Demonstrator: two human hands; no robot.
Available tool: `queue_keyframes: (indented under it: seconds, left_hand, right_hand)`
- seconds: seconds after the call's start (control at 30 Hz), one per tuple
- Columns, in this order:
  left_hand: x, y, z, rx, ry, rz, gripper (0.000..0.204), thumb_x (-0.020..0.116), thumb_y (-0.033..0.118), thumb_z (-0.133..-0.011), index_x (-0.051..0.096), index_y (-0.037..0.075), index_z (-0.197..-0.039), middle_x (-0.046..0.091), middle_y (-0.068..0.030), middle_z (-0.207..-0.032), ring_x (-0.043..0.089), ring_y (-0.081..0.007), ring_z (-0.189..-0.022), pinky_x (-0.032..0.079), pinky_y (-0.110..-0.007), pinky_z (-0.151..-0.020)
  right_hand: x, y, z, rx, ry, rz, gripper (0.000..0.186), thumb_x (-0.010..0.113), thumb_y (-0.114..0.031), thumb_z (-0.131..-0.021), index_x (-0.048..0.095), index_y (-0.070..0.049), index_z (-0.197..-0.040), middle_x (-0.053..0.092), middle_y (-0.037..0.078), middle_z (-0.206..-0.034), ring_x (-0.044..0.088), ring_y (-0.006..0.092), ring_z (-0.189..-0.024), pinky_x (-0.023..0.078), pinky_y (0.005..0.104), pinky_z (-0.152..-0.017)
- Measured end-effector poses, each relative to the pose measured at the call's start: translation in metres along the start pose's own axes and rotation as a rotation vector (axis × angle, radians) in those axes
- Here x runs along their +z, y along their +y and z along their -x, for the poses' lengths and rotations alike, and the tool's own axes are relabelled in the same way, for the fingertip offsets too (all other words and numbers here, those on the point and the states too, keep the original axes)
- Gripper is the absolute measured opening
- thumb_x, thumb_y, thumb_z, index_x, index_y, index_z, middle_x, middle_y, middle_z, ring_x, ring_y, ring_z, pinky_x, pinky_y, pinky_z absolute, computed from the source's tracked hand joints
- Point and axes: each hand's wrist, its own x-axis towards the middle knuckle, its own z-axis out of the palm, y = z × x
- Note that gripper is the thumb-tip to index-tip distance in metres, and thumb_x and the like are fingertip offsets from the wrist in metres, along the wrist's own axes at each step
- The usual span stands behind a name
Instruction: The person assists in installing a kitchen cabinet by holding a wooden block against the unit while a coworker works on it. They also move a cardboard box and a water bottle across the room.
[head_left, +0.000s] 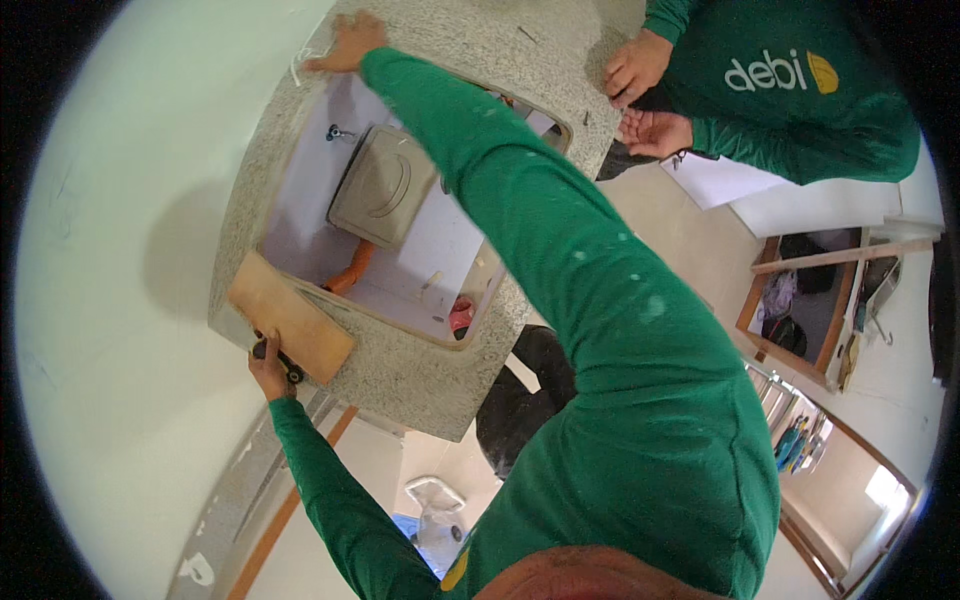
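My left hand (268,368) grips a small black tool (283,362) at the near left edge of a speckled granite countertop (400,375). A flat wooden board (290,318) lies on the countertop's corner just above that hand. My right arm in a green sleeve stretches across the countertop's rectangular cutout. My right hand (345,45) rests flat with fingers spread on the granite's far edge, beside the white wall. Inside the cutout I see a grey rectangular plate (383,187), an orange pipe (352,268) and a small metal valve (338,132).
Another person in a green shirt stands at the top right, both hands (640,95) near the countertop's far corner. A pink object (460,315) lies in the cutout's near corner. A wooden-framed shelf (800,300) with dark items stands at the right.
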Motion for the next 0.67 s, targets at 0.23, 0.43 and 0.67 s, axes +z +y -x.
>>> queue_keyframes:
  seconds: [0.23, 0.43, 0.67]
  left_hand:
    - [-0.005, -0.013, -0.019, 0.029, 0.006, -0.017, 0.035, 0.082, 0.024, -0.086, 0.061, 0.002, -0.104, 0.068, -0.0068, -0.094, 0.067, -0.0176, -0.078, 0.055, -0.032, -0.067]
    - [0.0, -0.005, -0.006, 0.005, 0.039, 0.02, 0.032, 0.077, 0.02, -0.089, 0.064, 0.001, -0.111, 0.07, -0.005, -0.094, 0.066, -0.015, -0.072, 0.054, -0.028, -0.063]
    - [-0.014, -0.012, -0.022, -0.004, 0.013, -0.022, 0.038, 0.078, 0.019, -0.089, 0.064, -0.003, -0.117, 0.066, -0.0061, -0.107, 0.061, -0.017, -0.095, 0.05, -0.033, -0.088]
  right_hand:
    - [0.027, -0.037, -0.001, -0.112, 0.159, 0.073, 0.143, 0.071, -0.088, -0.055, 0.029, 0.008, -0.153, 0.025, 0.031, -0.16, 0.016, 0.047, -0.151, 0.012, 0.0565, -0.123]
    - [0.04, -0.044, 0.0, -0.187, 0.234, 0.07, 0.069, 0.069, -0.048, -0.081, 0.064, 0.002, -0.128, 0.055, 0.022, -0.14, 0.041, 0.041, -0.14, 0.022, 0.0572, -0.119]
    - [0.079, -0.049, -0.031, -0.245, -0.117, -0.187, 0.035, 0.069, -0.025, -0.08, 0.076, -0.013, -0.113, 0.068, 0.016, -0.124, 0.054, 0.0344, -0.132, 0.03, 0.0472, -0.12]
